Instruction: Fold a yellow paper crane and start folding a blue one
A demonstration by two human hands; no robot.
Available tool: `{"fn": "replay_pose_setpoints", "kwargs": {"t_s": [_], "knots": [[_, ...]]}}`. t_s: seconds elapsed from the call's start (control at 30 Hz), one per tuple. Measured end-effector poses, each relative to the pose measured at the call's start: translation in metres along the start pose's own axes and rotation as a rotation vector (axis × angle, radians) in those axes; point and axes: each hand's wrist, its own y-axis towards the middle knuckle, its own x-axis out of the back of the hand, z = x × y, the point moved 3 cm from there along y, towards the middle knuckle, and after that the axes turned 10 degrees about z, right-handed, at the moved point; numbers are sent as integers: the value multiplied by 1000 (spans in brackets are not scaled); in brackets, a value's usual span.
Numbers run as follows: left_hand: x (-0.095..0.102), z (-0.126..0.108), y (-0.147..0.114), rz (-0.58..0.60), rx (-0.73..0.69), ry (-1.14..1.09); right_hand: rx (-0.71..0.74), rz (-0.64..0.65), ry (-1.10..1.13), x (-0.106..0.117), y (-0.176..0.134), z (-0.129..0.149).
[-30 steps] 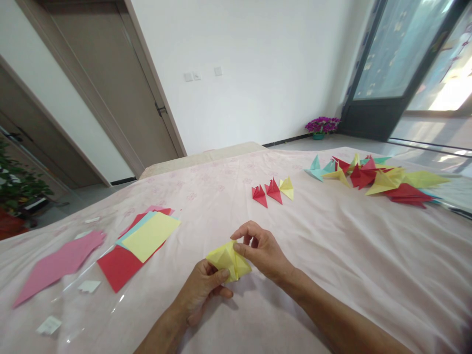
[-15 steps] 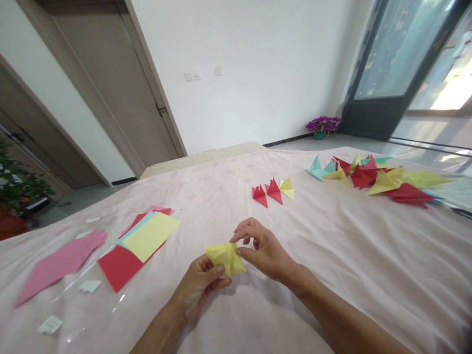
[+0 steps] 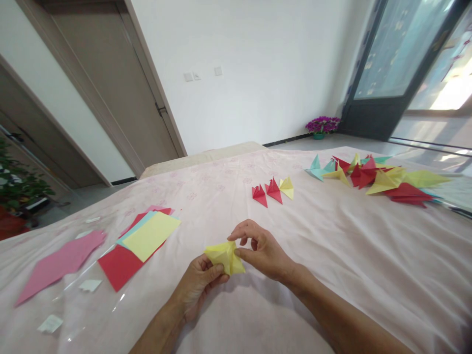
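Note:
A partly folded piece of yellow origami paper is held above the cloth in front of me. My left hand grips it from the left, thumb on top and fingers curled beneath. At its upper right edge are the thumb and index finger of my right hand, pinching around a raised flap; the other fingers of that hand are bent in. Beyond my hands stand two red folded cranes and a yellow folded piece in a row.
Loose coloured sheets overlap on the left, near a pink stack and white paper scraps. Several finished paper cranes are heaped at the right. A wrinkled pale pink cloth covers the surface.
Almost nothing differs. The fingers of my right hand have shifted slightly along the top edge of the yellow paper, which stays in my left hand.

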Motion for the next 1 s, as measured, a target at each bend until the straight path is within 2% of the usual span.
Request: {"fn": "replay_pose_setpoints", "kwargs": {"t_s": [0.27,0.63,1.0], "knots": [[0,1,0,40,-4,3,-21,-9,13,1,1,-1],[1,-4,1,97,10,61,-121,51,37,4,3,-10],[11,-21,-4,59,28,227,-32,232,-80,9,0,-1]]}}
